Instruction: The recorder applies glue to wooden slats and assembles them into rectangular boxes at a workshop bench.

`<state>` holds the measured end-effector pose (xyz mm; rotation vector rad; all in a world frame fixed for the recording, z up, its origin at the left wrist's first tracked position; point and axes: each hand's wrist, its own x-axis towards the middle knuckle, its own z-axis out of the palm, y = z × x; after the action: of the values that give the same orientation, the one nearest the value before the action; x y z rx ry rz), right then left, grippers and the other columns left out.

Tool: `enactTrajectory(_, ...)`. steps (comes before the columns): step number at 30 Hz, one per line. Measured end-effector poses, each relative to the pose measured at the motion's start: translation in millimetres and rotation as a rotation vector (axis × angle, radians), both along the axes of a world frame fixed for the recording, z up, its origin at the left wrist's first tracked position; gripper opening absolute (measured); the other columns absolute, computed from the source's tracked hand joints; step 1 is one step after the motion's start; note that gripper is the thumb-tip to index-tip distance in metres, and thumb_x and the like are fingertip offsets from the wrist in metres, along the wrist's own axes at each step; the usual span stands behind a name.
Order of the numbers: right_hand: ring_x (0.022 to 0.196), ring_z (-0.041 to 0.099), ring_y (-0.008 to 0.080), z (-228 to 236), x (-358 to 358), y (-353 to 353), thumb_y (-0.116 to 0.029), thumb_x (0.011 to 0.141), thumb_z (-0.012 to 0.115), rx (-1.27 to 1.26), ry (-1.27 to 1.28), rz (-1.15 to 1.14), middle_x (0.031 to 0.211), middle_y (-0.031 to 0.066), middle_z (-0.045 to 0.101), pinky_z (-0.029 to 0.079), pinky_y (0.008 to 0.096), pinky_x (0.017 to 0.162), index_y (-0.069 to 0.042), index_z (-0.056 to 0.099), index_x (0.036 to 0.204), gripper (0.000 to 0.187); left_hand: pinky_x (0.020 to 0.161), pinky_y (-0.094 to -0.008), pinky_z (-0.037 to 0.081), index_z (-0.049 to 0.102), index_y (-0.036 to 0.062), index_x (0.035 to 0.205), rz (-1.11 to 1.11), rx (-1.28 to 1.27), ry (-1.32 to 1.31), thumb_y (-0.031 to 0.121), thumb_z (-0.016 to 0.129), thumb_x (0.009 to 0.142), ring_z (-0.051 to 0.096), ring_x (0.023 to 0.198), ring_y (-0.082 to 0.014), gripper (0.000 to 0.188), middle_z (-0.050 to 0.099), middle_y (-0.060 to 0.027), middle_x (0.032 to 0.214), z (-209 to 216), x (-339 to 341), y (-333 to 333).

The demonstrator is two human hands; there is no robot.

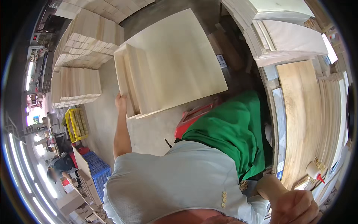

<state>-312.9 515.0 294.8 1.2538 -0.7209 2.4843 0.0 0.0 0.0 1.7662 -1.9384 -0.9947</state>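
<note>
A large pale plywood sheet (179, 56) lies ahead of me, tilted in view. Several long pale wooden strips (135, 80) lie along its left edge, stacked like low steps. My left hand (120, 101) reaches out to the near left end of the strips, its fingers closed round the outer edge. At the lower right my right hand (296, 207) is raised close to my body with its fingers curled in. What it holds, if anything, is hidden. A white glue bottle (313, 170) with a red nozzle lies near that hand.
Stacked pale wood blocks (76, 86) stand at the left, near a yellow crate (76, 124) and a blue crate (96, 171). Piled boards (294, 37) and a long plank (298, 112) are on the right. A red object (192, 117) sits beside my green apron (227, 130).
</note>
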Motion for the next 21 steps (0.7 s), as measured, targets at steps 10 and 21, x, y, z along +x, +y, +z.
enactTrajectory(10,0.074,0.055,0.0189,16.4,-3.5,-7.5,-0.022,0.088,0.057,0.321,-0.008,0.394,0.095,0.0014,0.051,0.048,0.0346,0.059,-0.011,0.057,0.107,0.022,0.077,-0.031,0.045,0.064,0.0041,0.113,0.029,-0.079,0.034,0.01,0.053,0.075,0.059,0.084,-0.0175,0.04,0.067,-0.0089,0.092,-0.3,3.2,7.2)
enactTrajectory(21,0.081,0.056,0.0227,-4.8,0.4,8.3,-0.02,0.096,0.05,0.533,0.106,0.46,0.091,0.0083,0.053,0.051,0.0371,0.057,-0.009,0.047,0.127,0.033,0.073,-0.0336,0.045,0.066,0.0032,0.108,0.015,-0.107,0.05,0.01,0.054,0.074,0.057,0.078,-0.0198,0.036,0.067,-0.0104,0.088,-2.0,18.0,-1.1)
